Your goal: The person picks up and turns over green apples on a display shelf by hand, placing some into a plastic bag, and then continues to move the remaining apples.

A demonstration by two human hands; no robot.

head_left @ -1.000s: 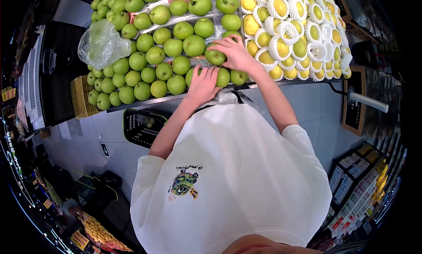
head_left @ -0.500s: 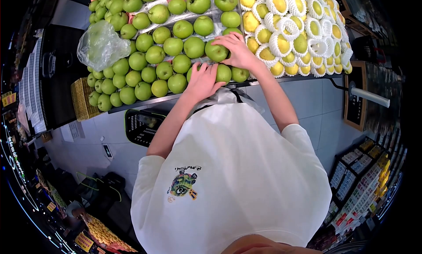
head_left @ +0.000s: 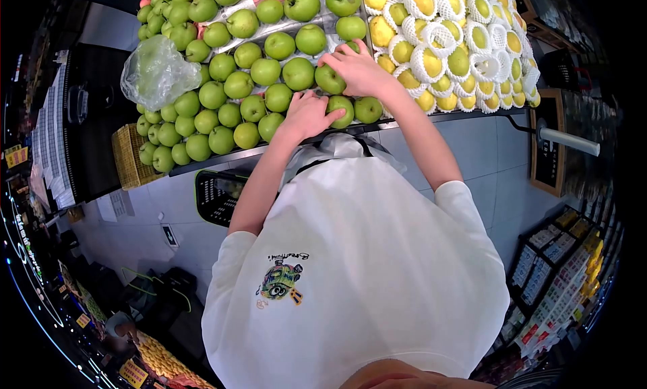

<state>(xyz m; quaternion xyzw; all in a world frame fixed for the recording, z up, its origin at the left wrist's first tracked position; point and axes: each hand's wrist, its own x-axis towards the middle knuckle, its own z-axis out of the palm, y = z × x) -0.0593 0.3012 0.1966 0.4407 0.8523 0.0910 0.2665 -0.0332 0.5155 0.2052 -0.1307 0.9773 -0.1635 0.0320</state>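
Observation:
Green apples [head_left: 253, 69] fill a sloped display in front of me. My right hand [head_left: 360, 71] curls over one green apple [head_left: 329, 80] in the second row from the front and grips it from the right side. My left hand [head_left: 306, 115] lies on the front row, palm down and fingers spread. Its fingertips touch another green apple [head_left: 342, 109] at the display's front edge. What lies under that palm is hidden.
A clear plastic bag [head_left: 158, 69] lies on the apples at the left. Yellow fruit in white foam nets [head_left: 458, 45] fills the bin to the right. A black shopping basket [head_left: 217, 195] stands below the display, a yellow crate [head_left: 128, 156] beside it.
My right hand has moved the apple it grips slightly up and to the left. My left hand has slid a little up the front row, uncovering the apple at its fingertips.

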